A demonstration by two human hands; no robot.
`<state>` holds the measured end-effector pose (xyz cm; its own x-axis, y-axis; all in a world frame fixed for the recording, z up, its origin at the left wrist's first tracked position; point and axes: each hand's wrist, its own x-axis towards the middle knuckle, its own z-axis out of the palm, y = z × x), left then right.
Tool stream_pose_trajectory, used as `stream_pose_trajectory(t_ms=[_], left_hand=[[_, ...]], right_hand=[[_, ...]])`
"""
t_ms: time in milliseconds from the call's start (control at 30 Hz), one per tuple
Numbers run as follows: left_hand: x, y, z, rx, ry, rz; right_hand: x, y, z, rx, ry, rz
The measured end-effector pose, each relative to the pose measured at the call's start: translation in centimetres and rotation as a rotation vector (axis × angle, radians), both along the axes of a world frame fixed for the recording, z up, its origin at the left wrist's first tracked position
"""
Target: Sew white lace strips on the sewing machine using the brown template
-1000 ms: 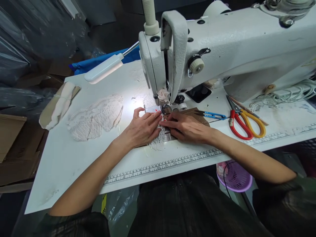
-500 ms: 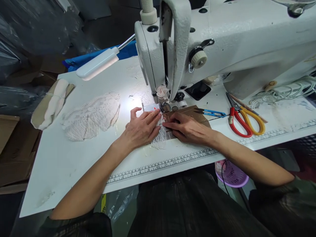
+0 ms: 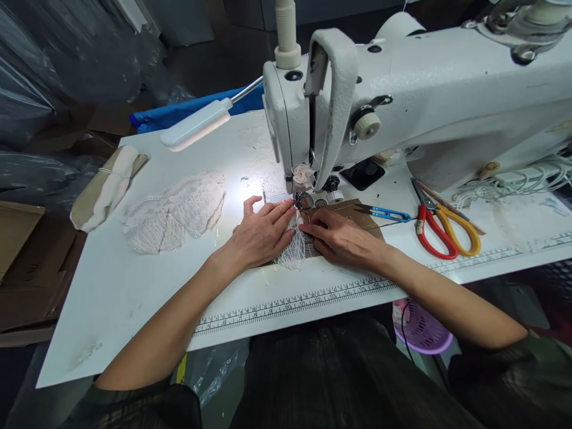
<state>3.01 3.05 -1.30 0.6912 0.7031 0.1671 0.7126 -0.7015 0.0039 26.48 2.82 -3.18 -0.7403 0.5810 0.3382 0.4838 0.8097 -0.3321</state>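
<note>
The person's left hand lies flat with its fingers spread, pressing a strip of white openwork lace beneath the needle end of a white industrial sewing machine. The right hand is half curled at the lace's other edge, its fingertips against the strip; whether they pinch it cannot be told. Blue metal thread snips lie just beside the right hand, near scissors with red and yellow handles. A scalloped pile of pale lace pieces rests on the white tabletop, left of the left hand.
</note>
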Motion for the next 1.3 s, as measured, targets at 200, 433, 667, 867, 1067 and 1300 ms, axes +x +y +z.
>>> stream_pose_trajectory(t_ms=[200, 433, 667, 867, 1067, 1300], left_hand=[[-0.02, -0.02, -0.2, -0.013, -0.058, 0.017], [-0.14, 0.33, -0.29, -0.019, -0.076, 0.003], [-0.02, 0.24, -0.59, -0.03, -0.1, 0.018], [-0.06, 0.21, -0.51, -0.037, -0.11, 0.012], [-0.16, 0.15, -0.49, -0.085, -0.117, 0.032], [-0.1, 0.03, -0.47, -0.1, -0.129, 0.051]], right_hand=[[-0.03, 0.06, -0.25, -0.032, 0.052, -0.023], [-0.04, -0.01, -0.45, -0.042, 0.076, -0.042], [-0.06, -0.09, -0.62, -0.071, 0.072, -0.062], [-0.15, -0.2, -0.91, -0.078, 0.065, -0.085], [-0.31, -0.23, -0.82, -0.082, 0.081, -0.091], [-0.47, -0.29, -0.76, -0.078, 0.11, -0.106]])
